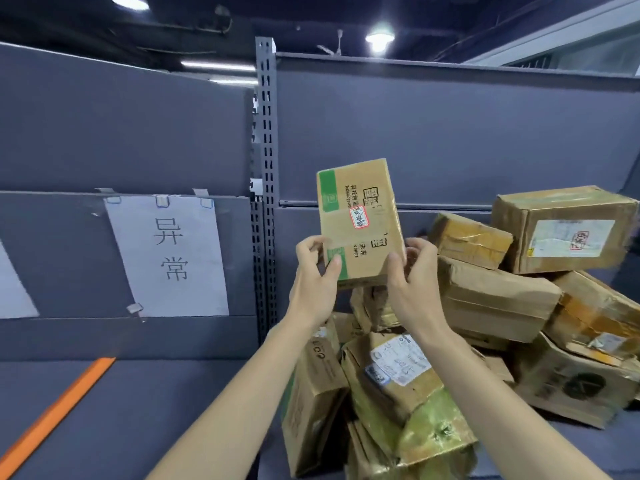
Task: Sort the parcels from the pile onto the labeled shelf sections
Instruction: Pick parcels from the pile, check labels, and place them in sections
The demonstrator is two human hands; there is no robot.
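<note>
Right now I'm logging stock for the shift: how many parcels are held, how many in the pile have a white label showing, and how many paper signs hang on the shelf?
Held parcel, in left hand and right hand: 1
Pile parcels with white label showing: 2
Paper signs: 2
Total: 5

- To your left, the grey surface [145, 393] lies open up to the orange strip [59, 410].
- The parcel pile [485, 323] crowds your right side.
- The slotted upright post [266, 168] stands between the two shelf sections.
</note>
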